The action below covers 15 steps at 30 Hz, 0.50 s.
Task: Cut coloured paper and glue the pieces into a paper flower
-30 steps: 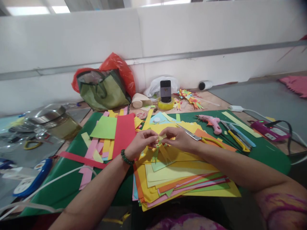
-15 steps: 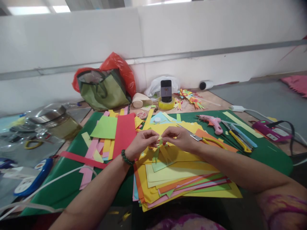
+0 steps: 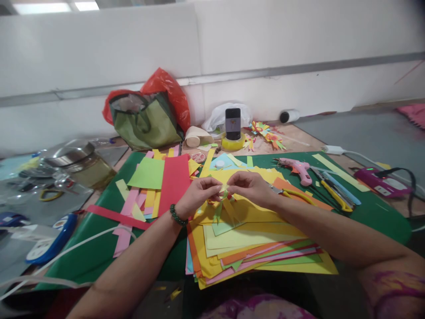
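Note:
My left hand [image 3: 198, 195] and my right hand [image 3: 249, 187] meet over a stack of coloured paper sheets [image 3: 252, 241]. Both pinch a small pale yellow-green paper piece [image 3: 223, 189] between thumb and fingers. Yellow and green pointed paper strips [image 3: 223, 209] hang just below the pinch. A green bead bracelet [image 3: 176, 215] circles my left wrist. The stack lies on a green cutting mat [image 3: 372, 210].
Red, green, pink and yellow paper strips [image 3: 156, 186] lie left of my hands. Scissors [image 3: 292, 193], a pink glue gun [image 3: 297, 167] and cutters [image 3: 332, 190] lie to the right. A phone [image 3: 233, 123] stands on a tape roll; a green bag [image 3: 146, 119] sits behind.
The view has shifted slightly, moving everything a little right and up. My hands keep pinching the small paper piece with only slight finger movement.

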### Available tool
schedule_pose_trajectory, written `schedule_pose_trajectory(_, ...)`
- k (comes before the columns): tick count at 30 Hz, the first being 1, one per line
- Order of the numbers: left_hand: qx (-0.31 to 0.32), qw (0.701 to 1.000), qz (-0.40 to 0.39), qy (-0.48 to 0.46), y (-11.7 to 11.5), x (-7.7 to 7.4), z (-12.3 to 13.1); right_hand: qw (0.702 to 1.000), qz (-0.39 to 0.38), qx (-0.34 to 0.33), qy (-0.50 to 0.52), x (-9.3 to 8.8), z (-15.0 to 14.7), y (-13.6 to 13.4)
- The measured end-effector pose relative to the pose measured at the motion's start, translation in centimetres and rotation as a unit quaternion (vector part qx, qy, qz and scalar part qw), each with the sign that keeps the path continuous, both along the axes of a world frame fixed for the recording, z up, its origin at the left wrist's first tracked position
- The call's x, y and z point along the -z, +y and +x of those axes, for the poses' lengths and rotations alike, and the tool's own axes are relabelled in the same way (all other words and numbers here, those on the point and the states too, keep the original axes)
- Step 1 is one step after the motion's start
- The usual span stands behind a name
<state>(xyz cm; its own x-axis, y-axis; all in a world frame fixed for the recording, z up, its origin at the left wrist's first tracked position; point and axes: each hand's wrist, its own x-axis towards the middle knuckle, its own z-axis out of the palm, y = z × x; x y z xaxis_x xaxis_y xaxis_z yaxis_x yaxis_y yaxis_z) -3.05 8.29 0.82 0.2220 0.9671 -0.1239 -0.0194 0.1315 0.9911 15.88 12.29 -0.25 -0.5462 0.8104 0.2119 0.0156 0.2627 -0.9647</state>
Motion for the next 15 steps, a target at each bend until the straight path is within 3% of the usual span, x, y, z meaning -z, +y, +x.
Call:
schedule_pose_trajectory(5,-0.005,1.000,0.010,0.011,0.05,-0.10,-0.12,0.999,-0.027,-0.019,0.003,0.19,0.11,0.02)
schedule_pose_trajectory(15,0.000,1.000,0.005,0.007,-0.01,-0.17,-0.07,0.999,0.025,0.012,-0.018,-0.06,0.06,-0.01)
